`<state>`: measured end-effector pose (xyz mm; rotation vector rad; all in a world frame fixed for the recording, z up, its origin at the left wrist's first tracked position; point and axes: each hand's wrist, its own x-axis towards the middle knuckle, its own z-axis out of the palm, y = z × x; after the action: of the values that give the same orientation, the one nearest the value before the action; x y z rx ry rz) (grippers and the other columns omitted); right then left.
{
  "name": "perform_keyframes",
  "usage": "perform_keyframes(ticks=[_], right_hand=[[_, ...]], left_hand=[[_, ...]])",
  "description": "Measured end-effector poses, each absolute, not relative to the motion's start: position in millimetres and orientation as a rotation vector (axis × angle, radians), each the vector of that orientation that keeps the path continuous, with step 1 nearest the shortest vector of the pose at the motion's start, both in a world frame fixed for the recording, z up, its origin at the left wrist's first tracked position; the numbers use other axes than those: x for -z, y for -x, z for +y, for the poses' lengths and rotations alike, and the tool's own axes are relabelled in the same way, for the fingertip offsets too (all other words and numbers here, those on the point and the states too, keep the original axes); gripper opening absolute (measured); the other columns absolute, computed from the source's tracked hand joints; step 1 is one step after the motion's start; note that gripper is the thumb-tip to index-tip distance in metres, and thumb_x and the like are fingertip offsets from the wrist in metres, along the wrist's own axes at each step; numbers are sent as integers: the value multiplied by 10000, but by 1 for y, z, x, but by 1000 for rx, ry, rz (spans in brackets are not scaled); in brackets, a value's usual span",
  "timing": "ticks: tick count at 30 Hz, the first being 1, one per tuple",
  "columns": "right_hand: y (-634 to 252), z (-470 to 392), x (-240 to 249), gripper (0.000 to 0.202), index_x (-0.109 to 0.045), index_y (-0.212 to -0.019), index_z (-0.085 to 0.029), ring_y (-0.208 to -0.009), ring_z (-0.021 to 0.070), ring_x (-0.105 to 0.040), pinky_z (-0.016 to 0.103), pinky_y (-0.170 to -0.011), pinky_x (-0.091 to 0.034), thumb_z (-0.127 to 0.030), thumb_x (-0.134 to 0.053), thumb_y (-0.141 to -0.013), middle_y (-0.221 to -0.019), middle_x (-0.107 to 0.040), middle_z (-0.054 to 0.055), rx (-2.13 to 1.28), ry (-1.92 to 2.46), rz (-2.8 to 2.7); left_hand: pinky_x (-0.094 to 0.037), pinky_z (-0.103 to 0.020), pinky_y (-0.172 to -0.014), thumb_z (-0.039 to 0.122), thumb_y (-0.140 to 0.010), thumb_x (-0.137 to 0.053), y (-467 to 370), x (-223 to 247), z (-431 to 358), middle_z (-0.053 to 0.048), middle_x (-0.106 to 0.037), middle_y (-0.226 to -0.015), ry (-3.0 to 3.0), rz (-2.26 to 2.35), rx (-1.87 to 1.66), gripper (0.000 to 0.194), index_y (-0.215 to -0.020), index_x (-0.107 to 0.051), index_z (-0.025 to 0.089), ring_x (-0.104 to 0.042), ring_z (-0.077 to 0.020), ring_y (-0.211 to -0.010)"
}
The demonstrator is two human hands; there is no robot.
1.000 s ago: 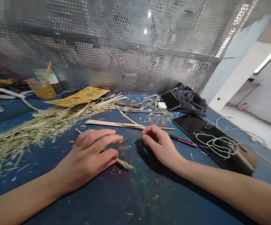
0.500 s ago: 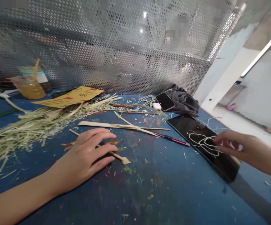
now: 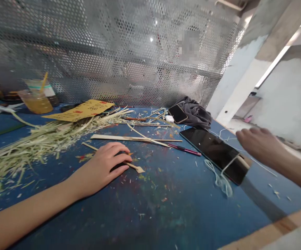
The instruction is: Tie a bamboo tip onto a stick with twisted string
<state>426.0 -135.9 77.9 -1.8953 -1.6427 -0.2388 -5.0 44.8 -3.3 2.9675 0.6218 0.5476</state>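
Observation:
My left hand [image 3: 110, 163] rests on the blue table with its fingers bent over a thin pale wooden stick [image 3: 89, 146]. The stick's flat, pointed tip sticks out past my fingertips. At the right, my right hand [image 3: 259, 142] is raised above the table, its fingers folded and fingertips hidden; what they hold, if anything, cannot be made out. Below it, a blurred loop of pale string [image 3: 222, 182] hangs or lies at the near edge of a dark tablet [image 3: 212, 149], one strand crossing the tablet toward my right hand.
Beyond my left hand lie a flat wooden strip [image 3: 114, 137] and a purple craft knife [image 3: 184, 150]. Yellow sandpaper [image 3: 82, 110] covers a heap of shavings [image 3: 43, 146]. A drink cup [image 3: 37, 102], a phone [image 3: 177, 114], a white case [image 3: 169, 118] and dark cloth [image 3: 197, 113] stand farther back.
My right hand has lifted off the tablet and its fingers have folded. The string loop has shifted from the tablet's middle to its near edge. My left hand's fingers have drawn closer together.

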Motion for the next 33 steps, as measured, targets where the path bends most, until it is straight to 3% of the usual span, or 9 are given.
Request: perform_keyframes(ticks=[3,6,11,15,20,23,27,29,33], right_hand=[[-408,-110,-85,310,-515,-674,-238,-569,151,-535,343,-578,-400,-405,-431,-921,-652,-613,42,200,2036,-1660],[-355,-92,-98,242,-550,-826,-230,-785,186,-631,338,-680,-468,-421,-445,-932,-837,-686,45,-50,1807,-1838],[-237,-74,-106,146,-534,-808,-225,-706,120,-619,241,-604,-474,-285,-485,-933,-773,-668,-20,-526,1253,-2045],[-180,-50,-111,168,-466,-769,-213,-648,85,-590,211,-595,-463,-245,-471,-934,-696,-598,-46,-726,963,-1912],[-187,-2,-115,146,-435,-786,-211,-688,93,-584,225,-612,-445,-252,-466,-922,-733,-558,-23,-556,1077,-1618],[-222,15,-90,138,-451,-794,-210,-690,124,-560,264,-628,-432,-256,-570,-847,-744,-561,-13,-229,1361,-1621],[-264,6,-30,103,-535,-807,-176,-766,208,-570,329,-663,-419,-259,-590,-833,-837,-600,69,145,1864,-2048],[-274,-6,-4,168,-572,-865,-152,-827,246,-596,348,-692,-437,-319,-582,-862,-906,-619,114,169,1989,-2195],[-277,-27,16,191,-597,-900,-134,-896,258,-607,368,-778,-451,-178,-415,-941,-927,-626,129,304,1979,-2410]], left_hand=[[-429,-440,-977,333,-923,-494,7,2,42,-86,-612,-1142,-2948,630,-621,243,-1071,-662,238,-525,-249,-1127],[-417,-437,-1013,344,-921,-505,6,-4,33,-92,-595,-1210,-2840,650,-636,273,-1139,-629,236,-513,-247,-1180],[-433,-449,-1020,541,-873,-534,-10,-23,10,-124,-524,-1376,-2204,562,-578,600,-1381,-431,239,-522,-260,-1236],[-432,-436,-1016,601,-857,-522,-19,-35,-8,-111,-650,-1214,-1719,279,-544,534,-1238,-592,233,-586,-251,-1163],[-518,-319,-822,413,-877,-605,-15,-44,-22,-59,-697,-775,-1385,388,-564,264,-854,-704,169,-668,-176,-829],[-524,-250,-647,341,-879,-613,-11,-51,-23,-6,-621,-645,-1257,547,-713,200,-971,-671,173,-608,-114,-628],[-377,-169,-401,273,-858,-632,-6,-61,-17,14,-629,-723,-1252,747,-882,430,-1268,-506,237,-478,-62,-472],[-334,-166,-379,274,-841,-641,-2,-63,-12,-5,-640,-760,-1326,769,-900,337,-1168,-582,212,-452,-51,-464],[-385,-192,-443,275,-843,-613,5,-62,-4,13,-577,-570,-1520,740,-817,222,-1020,-699,171,-473,-68,-471]])
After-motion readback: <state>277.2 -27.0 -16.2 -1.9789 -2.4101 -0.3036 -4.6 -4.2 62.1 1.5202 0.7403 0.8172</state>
